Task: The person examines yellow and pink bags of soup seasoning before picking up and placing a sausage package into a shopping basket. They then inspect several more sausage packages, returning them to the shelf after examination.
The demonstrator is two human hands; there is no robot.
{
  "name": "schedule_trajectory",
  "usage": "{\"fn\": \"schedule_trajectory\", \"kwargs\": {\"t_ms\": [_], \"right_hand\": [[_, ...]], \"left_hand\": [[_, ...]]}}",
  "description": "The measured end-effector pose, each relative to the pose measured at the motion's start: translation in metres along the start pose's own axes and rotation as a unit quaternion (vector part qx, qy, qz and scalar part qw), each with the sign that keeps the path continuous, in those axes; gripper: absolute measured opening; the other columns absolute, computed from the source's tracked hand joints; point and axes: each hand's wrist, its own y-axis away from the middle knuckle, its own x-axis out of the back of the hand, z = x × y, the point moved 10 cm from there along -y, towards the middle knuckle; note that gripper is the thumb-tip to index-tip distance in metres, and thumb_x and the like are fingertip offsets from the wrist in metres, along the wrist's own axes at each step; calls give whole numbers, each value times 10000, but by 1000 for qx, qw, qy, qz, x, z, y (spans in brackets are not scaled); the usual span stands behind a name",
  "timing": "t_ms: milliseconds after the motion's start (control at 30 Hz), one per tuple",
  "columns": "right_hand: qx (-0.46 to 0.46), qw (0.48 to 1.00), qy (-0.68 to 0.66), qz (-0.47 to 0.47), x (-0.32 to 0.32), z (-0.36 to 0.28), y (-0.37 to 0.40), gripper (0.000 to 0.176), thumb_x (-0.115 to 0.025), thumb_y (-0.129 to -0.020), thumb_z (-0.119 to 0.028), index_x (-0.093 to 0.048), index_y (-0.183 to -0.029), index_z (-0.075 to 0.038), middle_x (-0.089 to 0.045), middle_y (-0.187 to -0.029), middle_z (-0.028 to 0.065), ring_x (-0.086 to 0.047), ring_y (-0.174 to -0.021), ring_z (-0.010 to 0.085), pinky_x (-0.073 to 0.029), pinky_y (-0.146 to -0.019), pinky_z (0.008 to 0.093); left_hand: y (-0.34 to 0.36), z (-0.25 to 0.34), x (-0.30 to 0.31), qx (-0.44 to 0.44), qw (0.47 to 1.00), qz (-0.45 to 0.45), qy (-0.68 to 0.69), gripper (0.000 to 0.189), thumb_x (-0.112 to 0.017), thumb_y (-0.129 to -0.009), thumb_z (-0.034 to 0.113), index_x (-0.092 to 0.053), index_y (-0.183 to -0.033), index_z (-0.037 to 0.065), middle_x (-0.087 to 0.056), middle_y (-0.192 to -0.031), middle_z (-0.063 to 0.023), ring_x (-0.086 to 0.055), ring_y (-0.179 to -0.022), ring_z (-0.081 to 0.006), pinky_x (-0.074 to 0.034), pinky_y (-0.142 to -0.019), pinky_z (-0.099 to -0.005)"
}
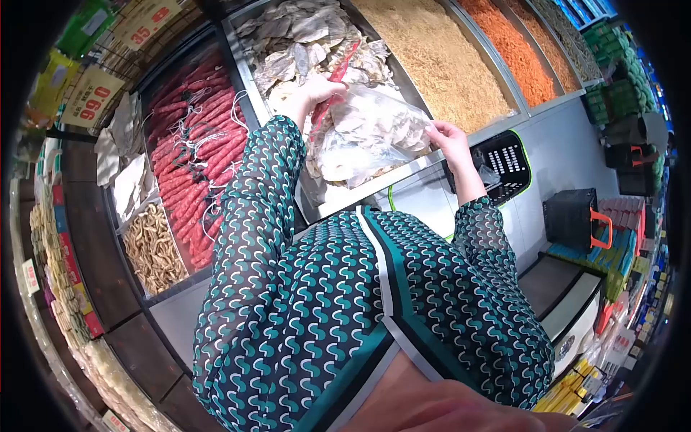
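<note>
A clear plastic bag (378, 126) with pale, flat dried fish in it rests over the front of the metal bin (425, 164). My left hand (320, 93) is closed at the bag's upper left, where a narrow red strip (344, 63) runs past the fingers. Whether that strip is part of the bag cannot be made out. At the bag's right edge, my right hand (448, 140) pinches the plastic between thumb and fingers. Loose dried fish (306, 32) lie heaped in the bin beyond both hands.
Red sausages (198, 144) tied with white string fill the bin on the left. To the right are bins of small tan dried goods (432, 57) and orange ones (515, 54). A black basket (509, 162) is below my right hand. Price signs (90, 97) hang at upper left.
</note>
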Motion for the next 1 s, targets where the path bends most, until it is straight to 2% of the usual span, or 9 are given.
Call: {"fn": "schedule_trajectory", "kwargs": {"t_ms": [233,300,333,433,467,733,900,933,1000], "right_hand": [[8,1000,19,2,18,14,-25,155,-635,-838,-124,-640,-927,3,-646,-783,38,-568,-670,107,-452,-618,243],[129,954,259,74,26,-22,-22,119,-579,-854,-111,-605,-842,5,-620,-741,106,-584,-662,210,-458,-624,306],[243,903,331,124,32,-60,-13,114,-537,-855,-98,-558,-803,1,-567,-748,167,-566,-709,315,-448,-652,369],[312,880,328,147,25,-116,3,94,-538,-851,-84,-538,-806,-3,-549,-781,168,-554,-774,335,-438,-678,388],[310,881,326,146,25,-131,4,94,-538,-851,-84,-538,-806,-3,-549,-781,168,-554,-774,335,-438,-678,388],[458,835,284,107,9,-258,28,79,-541,-860,-54,-510,-808,-4,-511,-756,125,-517,-705,290,-426,-646,343],[547,793,243,112,9,-308,41,94,-514,-887,-52,-503,-805,-7,-506,-739,123,-512,-655,274,-417,-604,324],[537,795,265,95,14,-310,33,80,-478,-927,-48,-536,-892,-7,-554,-830,41,-516,-741,118,-428,-678,231],[518,817,236,90,19,-325,28,88,-536,-906,-94,-543,-915,-6,-570,-865,43,-532,-771,132,-438,-697,255]], "left_hand": [[18,34,0,-21,997,16,-74,317,-651,-713,235,-660,-977,59,-640,-765,-47,-590,-687,-136,-458,-644,-264],[38,45,5,24,961,50,-272,328,-666,-695,259,-656,-946,49,-635,-769,-45,-592,-708,-137,-464,-676,-275],[28,44,4,-4,962,67,-264,337,-687,-668,272,-654,-915,46,-635,-780,-46,-588,-707,-137,-466,-689,-280],[37,61,17,-117,972,80,-185,283,-700,-675,200,-644,-891,25,-635,-780,-38,-583,-712,-122,-466,-704,-262],[52,77,20,-136,970,90,-179,340,-680,-663,242,-646,-919,20,-648,-791,-78,-607,-723,-159,-475,-728,-289],[146,182,41,-248,936,66,-242,143,-658,-672,102,-596,-762,9,-575,-678,7,-501,-631,-59,-439,-627,-229],[190,234,58,-304,899,152,-277,76,-624,-680,13,-583,-744,22,-535,-659,38,-482,-620,-46,-409,-602,-207],[196,242,60,-319,898,152,-261,66,-625,-692,9,-584,-741,24,-538,-675,39,-486,-635,-46,-410,-615,-208],[210,262,62,-352,892,150,-239,51,-628,-728,3,-586,-727,33,-552,-721,24,-505,-684,-55,-413,-649,-211]]}}
